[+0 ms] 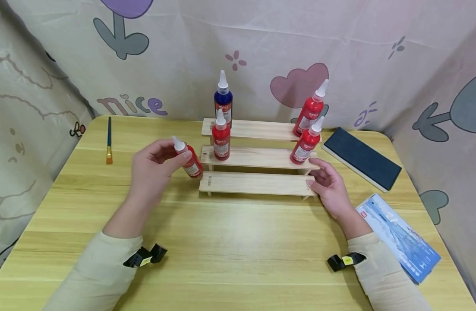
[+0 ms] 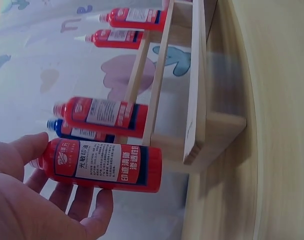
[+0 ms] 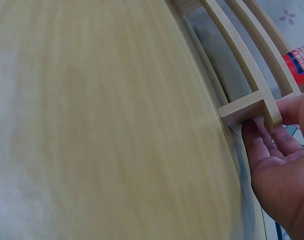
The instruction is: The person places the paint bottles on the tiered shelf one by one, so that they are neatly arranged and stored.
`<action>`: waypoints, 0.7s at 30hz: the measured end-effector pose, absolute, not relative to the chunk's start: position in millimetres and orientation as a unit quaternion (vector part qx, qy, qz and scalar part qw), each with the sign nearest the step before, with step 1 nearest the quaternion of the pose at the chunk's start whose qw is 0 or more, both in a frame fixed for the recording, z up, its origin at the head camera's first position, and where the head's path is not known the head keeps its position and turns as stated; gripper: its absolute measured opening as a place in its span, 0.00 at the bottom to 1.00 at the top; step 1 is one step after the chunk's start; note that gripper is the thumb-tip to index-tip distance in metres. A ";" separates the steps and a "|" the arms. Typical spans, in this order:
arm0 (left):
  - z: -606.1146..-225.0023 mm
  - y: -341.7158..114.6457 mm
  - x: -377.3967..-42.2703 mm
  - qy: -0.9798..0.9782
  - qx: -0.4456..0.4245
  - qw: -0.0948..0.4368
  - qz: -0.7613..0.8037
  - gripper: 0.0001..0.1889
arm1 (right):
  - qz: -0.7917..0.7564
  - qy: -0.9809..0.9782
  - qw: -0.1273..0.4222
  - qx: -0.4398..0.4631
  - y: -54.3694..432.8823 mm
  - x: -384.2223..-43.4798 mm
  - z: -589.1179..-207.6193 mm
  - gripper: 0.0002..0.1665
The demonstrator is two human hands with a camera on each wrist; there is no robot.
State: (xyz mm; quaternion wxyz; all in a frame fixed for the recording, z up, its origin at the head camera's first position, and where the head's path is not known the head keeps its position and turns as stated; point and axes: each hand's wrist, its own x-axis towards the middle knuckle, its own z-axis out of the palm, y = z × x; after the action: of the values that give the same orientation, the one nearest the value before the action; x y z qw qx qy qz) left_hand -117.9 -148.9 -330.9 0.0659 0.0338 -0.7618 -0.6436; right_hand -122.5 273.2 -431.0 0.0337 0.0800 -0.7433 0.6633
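Observation:
My left hand (image 1: 150, 168) holds a red squeeze bottle (image 1: 193, 166) with a white pointed cap, tilted, just left of a three-step wooden display stand (image 1: 257, 183). In the left wrist view the held bottle (image 2: 104, 165) shows its printed label, with the thumb near its neck. My right hand (image 1: 332, 189) grips the right end of the stand's lowest step; in the right wrist view the fingers (image 3: 257, 145) are at the step's end and support. On the top step stand a blue bottle (image 1: 223, 98) at left and a red bottle (image 1: 308, 113) at right. The middle step bears red bottles at left (image 1: 221, 140) and right (image 1: 305, 147).
A paintbrush (image 1: 109, 142) lies at the far left. To the right of the stand are a dark flat block (image 1: 362, 157) with a pale edge and a blue printed box (image 1: 401, 239), partly under the right forearm. A patterned cloth (image 1: 183, 52) hangs behind the table.

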 end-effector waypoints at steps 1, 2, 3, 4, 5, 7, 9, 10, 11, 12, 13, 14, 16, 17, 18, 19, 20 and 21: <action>-330.2 -147.4 -116.8 -0.762 0.030 0.063 -0.643 0.19 | 0.665 -0.741 0.036 0.081 272.8 -122.7 -431.1 0.34; -329.5 -145.9 -115.9 -0.762 0.027 0.061 -0.644 0.19 | 0.666 -0.740 0.038 0.082 272.5 -122.8 -431.3 0.34; -328.9 -144.8 -115.2 -0.763 0.023 0.058 -0.643 0.20 | 0.667 -0.740 0.039 0.083 272.2 -123.0 -431.4 0.34; -328.2 -143.7 -114.3 -0.766 0.021 0.054 -0.641 0.20 | 0.666 -0.740 0.040 0.084 272.1 -123.1 -431.5 0.34; -327.6 -142.6 -113.9 -0.767 0.019 0.051 -0.639 0.20 | 0.666 -0.740 0.040 0.084 272.0 -123.2 -431.6 0.34; -326.5 -140.5 -113.0 -0.770 0.016 0.045 -0.636 0.20 | 0.664 -0.742 0.039 0.084 272.0 -123.4 -431.7 0.34; -326.3 -138.1 -112.9 -0.769 0.008 0.043 -0.638 0.20 | 0.663 -0.743 0.039 0.085 272.6 -123.7 -432.1 0.34; -326.3 -136.7 -112.9 -0.767 0.004 0.042 -0.641 0.20 | 0.662 -0.743 0.038 0.085 272.8 -123.7 -432.3 0.34; -326.5 -135.0 -113.1 -0.765 0.001 0.040 -0.643 0.19 | 0.662 -0.744 0.038 0.085 273.1 -123.7 -432.5 0.34; -326.9 -133.4 -113.1 -0.764 -0.001 0.037 -0.645 0.19 | 0.662 -0.744 0.037 0.085 273.5 -123.6 -432.7 0.34; -327.4 -131.7 -113.4 -0.761 -0.002 0.033 -0.648 0.19 | 0.661 -0.745 0.037 0.085 273.7 -123.7 -432.7 0.34; -328.1 -129.8 -114.0 -0.759 -0.005 0.029 -0.651 0.19 | 0.661 -0.744 0.037 0.084 274.0 -123.7 -432.7 0.34; -329.3 -125.5 -115.2 -0.754 -0.006 0.020 -0.657 0.20 | 0.661 -0.745 0.036 0.083 274.1 -123.5 -432.4 0.35; -330.1 -123.2 -115.9 -0.752 -0.008 0.016 -0.659 0.20 | 0.661 -0.745 0.035 0.083 274.1 -123.4 -432.3 0.35; -330.8 -121.0 -116.6 -0.750 -0.007 0.010 -0.662 0.20 | 0.661 -0.745 0.035 0.083 274.1 -123.3 -432.2 0.35; -331.5 -118.7 -117.2 -0.748 -0.007 0.006 -0.664 0.20 | 0.661 -0.745 0.034 0.083 274.0 -123.3 -432.1 0.34; -332.0 -116.5 -117.6 -0.746 -0.007 0.001 -0.666 0.20 | 0.660 -0.745 0.034 0.083 274.0 -123.2 -432.0 0.34; -332.7 -114.4 -117.9 -0.745 -0.007 -0.002 -0.667 0.20 | 0.660 -0.746 0.033 0.083 273.9 -123.2 -431.9 0.34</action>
State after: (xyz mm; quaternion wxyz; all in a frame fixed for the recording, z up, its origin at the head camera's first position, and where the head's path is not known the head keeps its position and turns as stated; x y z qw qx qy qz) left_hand -117.9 -114.4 -332.7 -0.0023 -0.0073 -0.7454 -0.6666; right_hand -123.2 273.9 -431.9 0.0328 0.0831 -0.7461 0.6598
